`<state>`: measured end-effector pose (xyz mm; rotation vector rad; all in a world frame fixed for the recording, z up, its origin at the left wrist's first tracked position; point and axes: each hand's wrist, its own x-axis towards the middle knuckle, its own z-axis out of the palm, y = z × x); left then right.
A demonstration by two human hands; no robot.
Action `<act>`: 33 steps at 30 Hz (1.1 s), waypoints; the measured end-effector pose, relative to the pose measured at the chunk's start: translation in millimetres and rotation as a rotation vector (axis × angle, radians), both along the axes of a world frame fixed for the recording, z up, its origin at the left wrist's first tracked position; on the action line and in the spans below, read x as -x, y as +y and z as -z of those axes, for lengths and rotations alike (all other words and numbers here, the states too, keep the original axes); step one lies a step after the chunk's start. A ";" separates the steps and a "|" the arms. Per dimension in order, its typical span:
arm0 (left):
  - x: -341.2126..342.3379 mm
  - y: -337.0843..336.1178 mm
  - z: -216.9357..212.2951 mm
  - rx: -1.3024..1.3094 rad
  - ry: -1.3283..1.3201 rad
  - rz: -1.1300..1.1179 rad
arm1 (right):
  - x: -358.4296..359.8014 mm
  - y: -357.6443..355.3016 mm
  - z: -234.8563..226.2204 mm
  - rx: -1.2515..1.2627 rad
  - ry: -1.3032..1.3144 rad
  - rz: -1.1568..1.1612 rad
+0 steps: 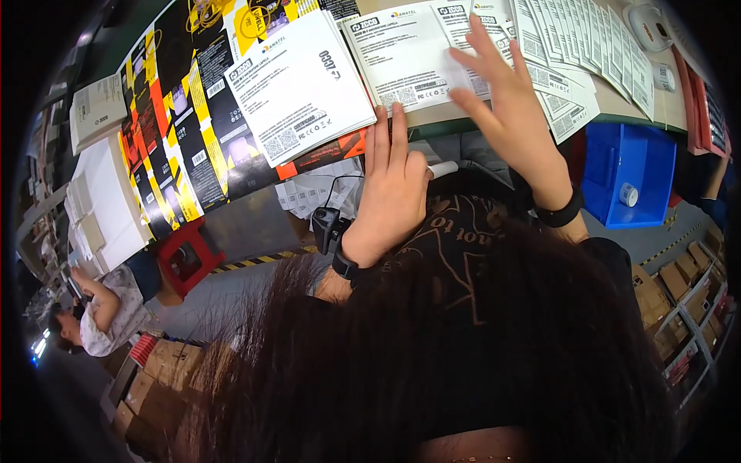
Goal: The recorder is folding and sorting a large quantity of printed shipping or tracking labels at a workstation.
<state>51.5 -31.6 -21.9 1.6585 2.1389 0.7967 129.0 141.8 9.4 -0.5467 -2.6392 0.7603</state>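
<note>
While the left hand rests two straight fingers, close together, at the near edge of a white printed sheet, I cannot tell whether its folded fingers hold anything. Black-bordered, with fine dark lines of print, a small coloured emblem above and a square code below, the sheet lies on the table between a squared stack and fanned sheets. The right hand spreads its fingers wide by the sheet's right end.
</note>
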 end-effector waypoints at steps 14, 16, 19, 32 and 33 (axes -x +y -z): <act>1.7 -1.0 2.5 0.000 0.018 0.006 | 41.3 13.7 31.9 0.753 0.266 0.225; 1.7 -1.4 3.6 -0.007 0.015 0.003 | 42.0 15.2 33.1 0.765 0.250 0.231; 1.7 -0.9 3.8 -0.004 0.002 0.006 | 41.1 17.5 35.9 0.768 0.230 0.252; 1.3 -0.8 4.2 0.046 0.011 0.015 | 39.0 18.8 42.6 0.691 0.197 0.314; 1.8 -1.0 4.2 0.048 0.011 0.017 | 39.5 18.6 42.6 0.697 0.196 0.311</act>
